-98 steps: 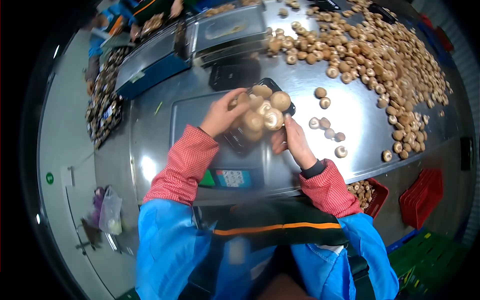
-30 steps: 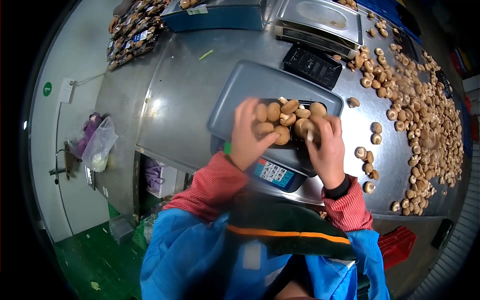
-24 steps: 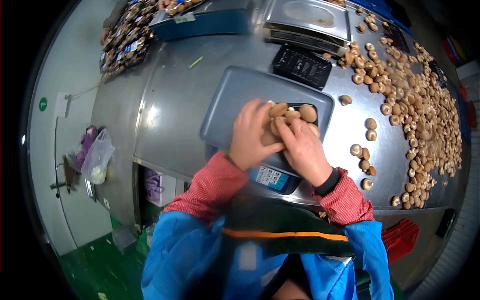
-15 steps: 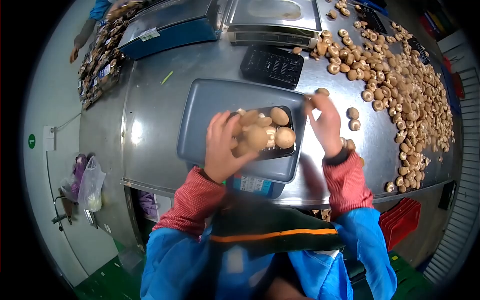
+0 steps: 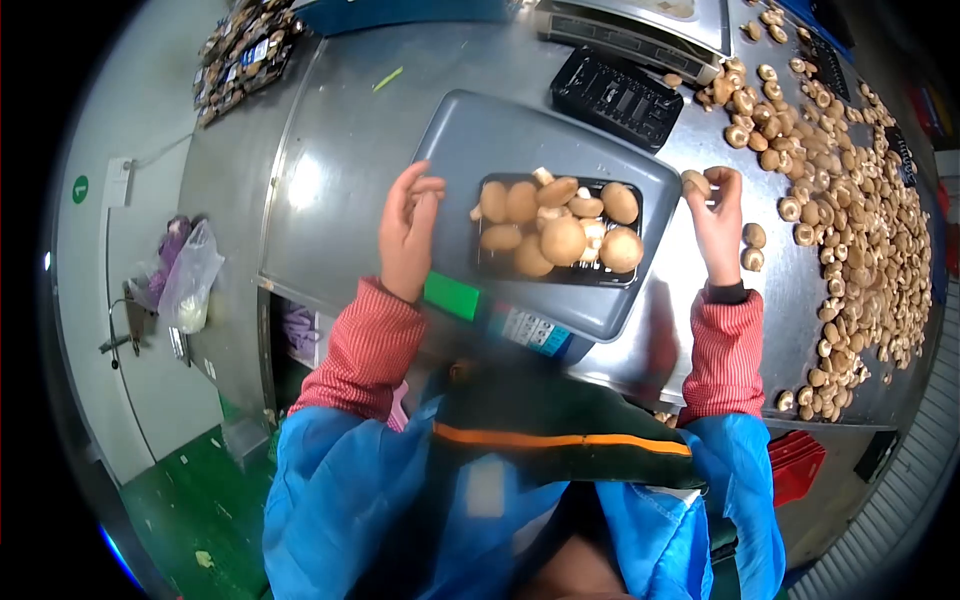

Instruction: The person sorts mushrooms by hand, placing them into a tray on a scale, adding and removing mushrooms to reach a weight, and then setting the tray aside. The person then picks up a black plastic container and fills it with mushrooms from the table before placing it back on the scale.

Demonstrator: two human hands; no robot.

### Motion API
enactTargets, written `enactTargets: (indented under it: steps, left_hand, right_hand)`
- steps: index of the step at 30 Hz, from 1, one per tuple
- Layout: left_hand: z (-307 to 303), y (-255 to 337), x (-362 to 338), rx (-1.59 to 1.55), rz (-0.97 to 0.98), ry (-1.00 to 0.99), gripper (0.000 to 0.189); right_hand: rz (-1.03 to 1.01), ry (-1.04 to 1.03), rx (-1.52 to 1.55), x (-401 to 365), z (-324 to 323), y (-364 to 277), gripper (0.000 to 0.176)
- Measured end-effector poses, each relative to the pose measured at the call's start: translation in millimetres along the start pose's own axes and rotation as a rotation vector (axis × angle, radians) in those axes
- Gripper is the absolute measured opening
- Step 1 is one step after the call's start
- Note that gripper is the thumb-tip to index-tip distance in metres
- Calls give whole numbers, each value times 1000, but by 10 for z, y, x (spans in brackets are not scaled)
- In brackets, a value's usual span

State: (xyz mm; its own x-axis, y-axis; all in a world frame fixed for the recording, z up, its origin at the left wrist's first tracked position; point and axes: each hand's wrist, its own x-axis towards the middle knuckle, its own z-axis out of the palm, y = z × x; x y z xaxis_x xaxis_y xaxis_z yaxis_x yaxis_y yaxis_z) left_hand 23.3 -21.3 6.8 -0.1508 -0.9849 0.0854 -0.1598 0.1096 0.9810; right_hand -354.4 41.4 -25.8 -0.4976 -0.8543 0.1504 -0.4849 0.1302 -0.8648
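A black tray (image 5: 490, 262) heaped with brown mushrooms (image 5: 562, 240) rests on the grey platform of a scale (image 5: 480, 140). My left hand (image 5: 408, 230) hovers open at the tray's left side, fingers apart, touching nothing. My right hand (image 5: 718, 220) is to the right of the scale, its fingertips pinching a single mushroom (image 5: 695, 183) above the steel table (image 5: 340, 160).
Loose mushrooms (image 5: 850, 190) lie spread over the table's right side. An empty black tray (image 5: 615, 98) sits behind the scale, with a second scale (image 5: 640, 25) beyond it. Packed trays (image 5: 240, 55) lie at the far left. The scale's keypad (image 5: 525, 325) faces me.
My left hand has come off the mushroom heap and moved to the tray's left. My right hand left the tray, went right and now holds one mushroom.
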Motion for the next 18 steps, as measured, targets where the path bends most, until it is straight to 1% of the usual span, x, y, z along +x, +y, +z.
enactTargets:
  steps: [3, 4, 5, 6, 7, 8, 9, 10, 11, 12, 14, 15, 16, 18]
  left_hand:
    - [-3, 72, -68, 11, -88, -24, 32]
    - [5, 47, -93, 39, -88, -21, 32]
    - [10, 11, -112, 68, -83, -19, 32]
    - [26, -19, -129, 96, -75, -21, 32]
    - [84, -8, -145, 105, -24, -41, 32]
    - [128, 39, -164, 193, 10, -58, 34]
    - [185, 100, -182, 212, 50, -108, 35]
    - [218, 138, -195, 229, 89, -158, 36]
    - [222, 141, -178, 381, 139, -212, 37]
    - [236, 129, -169, 290, 109, -185, 36]
    - [263, 45, -187, 106, 41, -134, 34]
    - [224, -61, -195, 24, -18, -99, 35]
    - [175, -89, -203, -70, -55, -97, 39]
    - [101, -113, -214, -120, -98, -86, 42]
  right_hand:
    - [-196, -87, 199, -244, 28, -682, 27]
    - [-285, -70, 198, -324, 103, -904, 21]
    - [-341, -94, 158, -373, 176, -1045, 19]
    - [-396, -115, 118, -409, 248, -1142, 18]
    - [-451, -101, 60, -424, 343, -1183, 18]
    - [-508, -85, 0, -422, 435, -1201, 18]
    - [-451, -135, 26, -434, 491, -1211, 17]
    - [-474, -146, 49, -432, 528, -1160, 14]
    - [-398, -145, 128, -463, 541, -1102, 13]
    - [-322, -140, 204, -489, 536, -1035, 12]
    - [-272, 69, 331, -525, 436, -871, 6]
    - [-148, 119, 486, -539, 329, -834, 5]
    - [-98, 190, 456, -552, 184, -827, 6]
    - [-44, 244, 256, -596, 14, -540, 8]
